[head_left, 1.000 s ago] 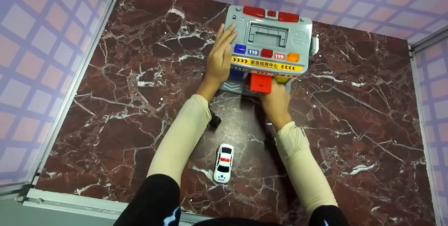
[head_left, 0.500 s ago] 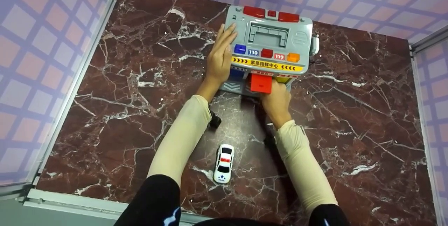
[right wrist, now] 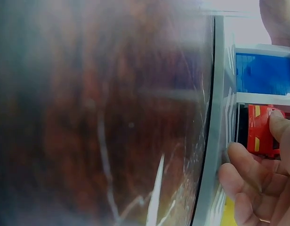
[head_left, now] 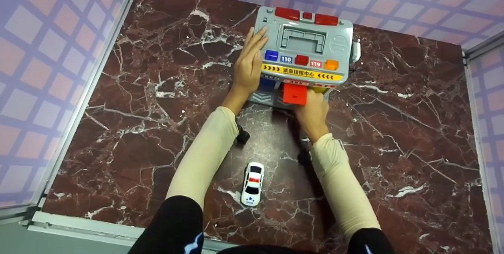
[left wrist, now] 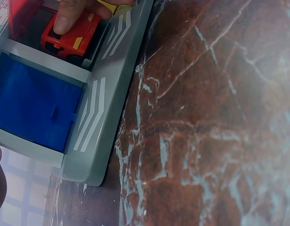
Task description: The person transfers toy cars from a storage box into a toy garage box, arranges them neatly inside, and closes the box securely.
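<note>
A grey toy garage [head_left: 338, 29] with red roof lights and coloured buttons stands at the back of the table. My left hand [head_left: 248, 63] lies along its left side, fingers straight and fingertips at the roof edge. The red middle door [head_left: 295, 94] is swung up and outward. Beneath it my right hand [head_left: 313, 114] reaches into the middle bay. In the left wrist view, the thumb rests on top of a red toy car [left wrist: 84, 40] in the bay. The right wrist view shows the fingers curled beside that car [right wrist: 258, 129]. The blue door [left wrist: 34, 101] is down.
A white toy police car [head_left: 252, 191] stands on the marbled table [head_left: 157, 147] between the forearms, near the front. Patterned panels [head_left: 51, 29] enclose the table at the back and sides. A white handle [head_left: 355, 51] juts from the garage's right side.
The view has shifted very slightly. Both hands, the garage, its raised red door and the police car keep their places.
</note>
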Available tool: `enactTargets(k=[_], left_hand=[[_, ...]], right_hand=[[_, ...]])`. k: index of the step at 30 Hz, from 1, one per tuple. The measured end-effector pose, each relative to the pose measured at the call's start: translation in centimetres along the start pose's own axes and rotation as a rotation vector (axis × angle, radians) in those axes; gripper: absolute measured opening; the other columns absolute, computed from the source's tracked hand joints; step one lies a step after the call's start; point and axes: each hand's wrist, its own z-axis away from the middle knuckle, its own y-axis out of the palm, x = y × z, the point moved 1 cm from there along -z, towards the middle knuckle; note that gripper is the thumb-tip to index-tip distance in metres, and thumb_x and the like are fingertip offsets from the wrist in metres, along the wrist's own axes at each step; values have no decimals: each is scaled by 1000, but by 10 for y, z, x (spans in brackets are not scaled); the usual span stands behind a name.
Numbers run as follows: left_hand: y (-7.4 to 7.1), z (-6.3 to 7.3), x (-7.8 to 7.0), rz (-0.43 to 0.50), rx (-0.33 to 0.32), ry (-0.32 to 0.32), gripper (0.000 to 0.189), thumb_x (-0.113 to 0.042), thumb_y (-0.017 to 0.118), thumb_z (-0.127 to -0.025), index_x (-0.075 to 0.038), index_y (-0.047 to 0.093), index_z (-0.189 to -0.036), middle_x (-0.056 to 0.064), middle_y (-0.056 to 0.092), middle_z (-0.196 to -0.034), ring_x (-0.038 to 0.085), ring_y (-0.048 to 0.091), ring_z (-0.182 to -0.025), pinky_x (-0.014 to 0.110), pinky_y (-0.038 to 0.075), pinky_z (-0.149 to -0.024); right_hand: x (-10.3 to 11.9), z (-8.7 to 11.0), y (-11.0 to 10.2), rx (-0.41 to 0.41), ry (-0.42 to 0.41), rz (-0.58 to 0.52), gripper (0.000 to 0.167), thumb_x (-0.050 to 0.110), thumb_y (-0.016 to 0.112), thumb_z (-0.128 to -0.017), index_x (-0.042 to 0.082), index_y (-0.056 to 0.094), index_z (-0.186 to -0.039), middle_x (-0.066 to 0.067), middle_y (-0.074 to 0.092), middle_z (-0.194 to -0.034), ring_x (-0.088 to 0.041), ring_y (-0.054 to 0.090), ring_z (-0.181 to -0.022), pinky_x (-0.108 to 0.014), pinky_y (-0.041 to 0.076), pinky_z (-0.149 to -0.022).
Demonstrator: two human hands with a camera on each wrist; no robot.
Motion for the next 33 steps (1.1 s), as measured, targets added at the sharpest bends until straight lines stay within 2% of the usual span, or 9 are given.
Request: enactTargets(k=[14, 24, 29, 33], left_hand=[[1, 1, 2, -6, 10, -24, 41, -8, 38, -100, 7, 59, -132, 23, 53, -145, 38, 34, -147, 40, 19, -127], [2, 1, 1, 22, -15, -2, 39, -5, 40, -100, 8, 60, -131, 23, 54, -144, 45, 36, -143, 41, 21, -126], [2, 1, 1, 14, -8, -8, 40, -5, 40, -100, 7, 60, -132, 23, 54, -144, 44, 36, -144, 39, 21, -126], [2, 1, 1, 11, -8, -12, 39, -6, 40, -100, 7, 60, -131, 23, 54, -144, 44, 36, -144, 40, 21, -126]], right_hand=[[-1, -4, 0, -11, 20, 3, 22, 19, 62, -86, 1, 66, -76, -28, 70, -82, -51, 68, -77, -67, 53, -60], [-4, -3, 0, -32, -13, -5, 21, 17, 62, -86, 1, 64, -73, -29, 69, -77, -53, 67, -76, -68, 53, -60], [-9, 0, -9, 24, 0, 0, 19, 15, 62, -87, -1, 65, -76, -29, 69, -80, -52, 68, -76, -67, 53, -61], [-12, 7, -29, 34, 36, -35, 22, 23, 67, -92, 2, 73, -88, -21, 74, -84, -43, 71, -73, -58, 57, -62]])
